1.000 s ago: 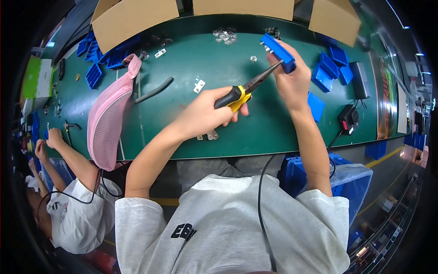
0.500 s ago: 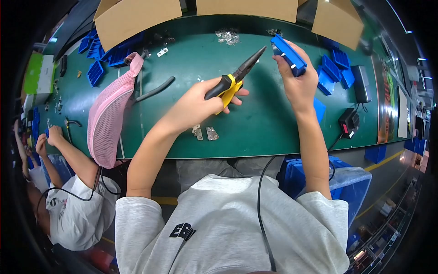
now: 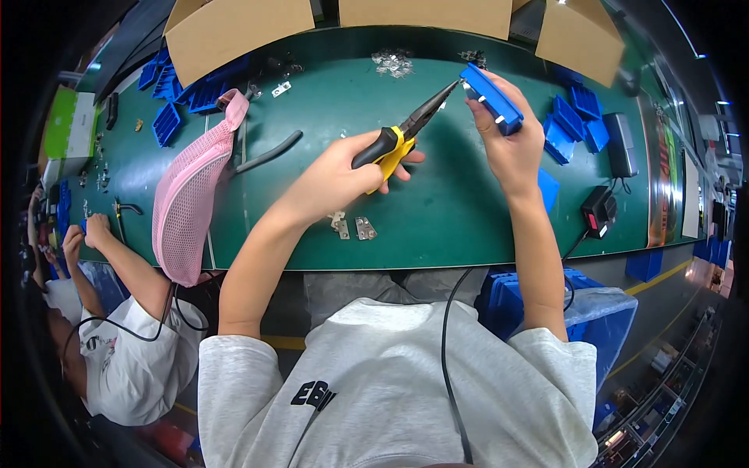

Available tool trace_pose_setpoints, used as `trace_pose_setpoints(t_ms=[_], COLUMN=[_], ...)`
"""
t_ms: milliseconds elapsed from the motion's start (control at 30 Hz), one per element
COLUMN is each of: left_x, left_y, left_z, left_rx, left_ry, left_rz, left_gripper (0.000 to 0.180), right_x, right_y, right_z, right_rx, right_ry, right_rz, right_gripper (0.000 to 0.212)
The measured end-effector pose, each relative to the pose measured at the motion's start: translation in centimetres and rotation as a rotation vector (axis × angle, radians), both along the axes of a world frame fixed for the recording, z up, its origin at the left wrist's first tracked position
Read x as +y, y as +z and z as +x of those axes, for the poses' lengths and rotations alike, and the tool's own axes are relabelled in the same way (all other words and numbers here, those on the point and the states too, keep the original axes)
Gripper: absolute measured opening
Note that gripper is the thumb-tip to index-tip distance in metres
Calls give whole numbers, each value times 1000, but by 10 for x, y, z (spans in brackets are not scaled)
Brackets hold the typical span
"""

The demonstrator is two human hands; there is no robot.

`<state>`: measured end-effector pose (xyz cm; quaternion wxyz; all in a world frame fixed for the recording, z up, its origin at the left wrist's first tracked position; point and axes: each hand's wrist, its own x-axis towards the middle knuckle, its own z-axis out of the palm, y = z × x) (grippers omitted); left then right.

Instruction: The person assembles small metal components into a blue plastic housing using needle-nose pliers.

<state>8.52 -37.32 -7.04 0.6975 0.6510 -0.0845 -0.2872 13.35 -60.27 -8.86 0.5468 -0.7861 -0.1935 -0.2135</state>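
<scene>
A: How many things are being held?

B: Two. The left hand (image 3: 351, 171) has one pair of pliers (image 3: 406, 133), and the right hand (image 3: 515, 140) has one blue case (image 3: 493, 101).

A: How far open is each hand?

B: The left is half closed, clamped on the handles, some fingers sticking out past them. The right is curled around the case, thumb on its near side, gripping it above the table (image 3: 437, 226). The pliers point at the case's far end; I can't tell whether they touch it.

A: And what lies around the hands?

B: Just below the left hand, one metal plate (image 3: 365, 228) sits beside a small cluster of plates (image 3: 340, 225) I can't count. Left of that hand is one pink pouch (image 3: 187, 195). Beyond both hands are one pile of metal bits (image 3: 392, 62) and three cardboard boxes. Right of the right hand, at least four blue trays (image 3: 560, 140).
</scene>
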Motion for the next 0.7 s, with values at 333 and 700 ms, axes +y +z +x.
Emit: trace_pose_setpoints(t_ms=[333,700], left_x=[1,2], left_y=[1,2], left_z=[0,0], left_rx=[8,-5], left_ry=[-18,-11], left_rz=[-4,12], left_gripper=[55,56], right_x=[0,-1], right_y=[1,-1], right_z=[2,4], right_rx=[-58,-107], right_ry=[17,38], right_rz=[-57,-80], right_gripper=[26,28])
